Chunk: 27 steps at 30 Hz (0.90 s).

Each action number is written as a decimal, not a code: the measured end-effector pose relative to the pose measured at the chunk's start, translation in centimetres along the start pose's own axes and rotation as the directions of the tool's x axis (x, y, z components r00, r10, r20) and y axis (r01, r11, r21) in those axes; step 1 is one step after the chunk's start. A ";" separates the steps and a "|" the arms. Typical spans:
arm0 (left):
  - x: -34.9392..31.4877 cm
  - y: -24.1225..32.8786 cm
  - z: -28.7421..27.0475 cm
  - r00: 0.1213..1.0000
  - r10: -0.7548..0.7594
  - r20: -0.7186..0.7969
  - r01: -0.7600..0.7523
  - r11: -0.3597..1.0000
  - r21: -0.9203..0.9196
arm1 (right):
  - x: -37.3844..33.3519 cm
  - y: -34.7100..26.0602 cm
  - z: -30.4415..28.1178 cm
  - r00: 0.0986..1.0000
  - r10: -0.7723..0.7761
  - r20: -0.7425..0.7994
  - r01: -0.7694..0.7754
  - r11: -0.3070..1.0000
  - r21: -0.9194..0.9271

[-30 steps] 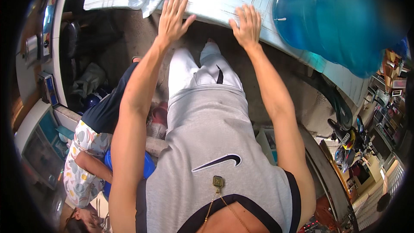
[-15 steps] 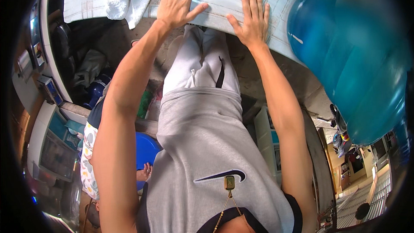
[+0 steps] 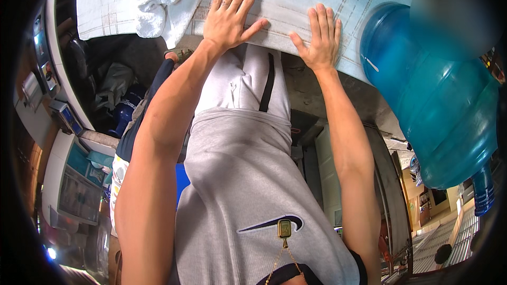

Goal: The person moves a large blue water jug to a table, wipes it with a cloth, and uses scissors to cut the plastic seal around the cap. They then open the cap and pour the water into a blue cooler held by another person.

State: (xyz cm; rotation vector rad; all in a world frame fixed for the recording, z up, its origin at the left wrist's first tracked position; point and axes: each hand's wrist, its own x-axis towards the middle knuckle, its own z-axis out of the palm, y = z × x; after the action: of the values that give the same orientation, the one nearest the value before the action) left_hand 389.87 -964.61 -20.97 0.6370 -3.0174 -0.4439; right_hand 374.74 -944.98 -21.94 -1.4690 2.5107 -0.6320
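We stand at the near side of a pale blue table (image 3: 288, 2), its top marked with thin plaid lines, both arms stretched forward over its near edge. Our left hand (image 3: 229, 25) is palm down, fingers wide and thumb pointing right. Our right hand (image 3: 321, 47) mirrors it a little nearer to us, thumb pointing left. Both grips are wide and empty. The palms appear to rest on the table, though how firmly they press we cannot tell.

The table lies under and beyond our hands. Left of them, a rumpled white towel (image 3: 158, 8) spills over the near edge. To the right, a large translucent blue water jug (image 3: 428, 105) has its base near our right hand, not touching it; the fisheye bend makes its tilt hard to judge.

To work well here, we would do best to share weight evenly between both palms, with elbows soft and fingers flat so that the surface does not bunch. Any sideways sweep should be slow: on the right the jug could be knocked, and on the left the towel could be dragged off.
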 end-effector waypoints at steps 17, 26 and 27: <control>0.2 0.1 -0.5 0.999 -0.006 0.037 0.007 1.000 -0.025 | 0.3 -0.2 -0.6 0.999 0.029 0.032 -0.029 1.000 0.000; 0.3 0.3 -1.5 0.998 -0.024 0.063 0.028 0.998 -0.061 | 0.6 -0.4 -1.0 1.000 -0.011 0.025 0.011 1.000 -0.007; 0.3 0.4 -1.6 0.997 -0.026 0.068 0.029 0.998 -0.049 | 0.6 -0.5 -1.2 0.999 -0.011 0.032 0.012 1.000 -0.021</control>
State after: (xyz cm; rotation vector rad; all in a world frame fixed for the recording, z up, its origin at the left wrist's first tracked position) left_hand 389.61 -964.80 -19.33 0.6745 -3.0530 -0.5515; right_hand 374.42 -945.33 -20.63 -1.4899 2.4937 -0.5811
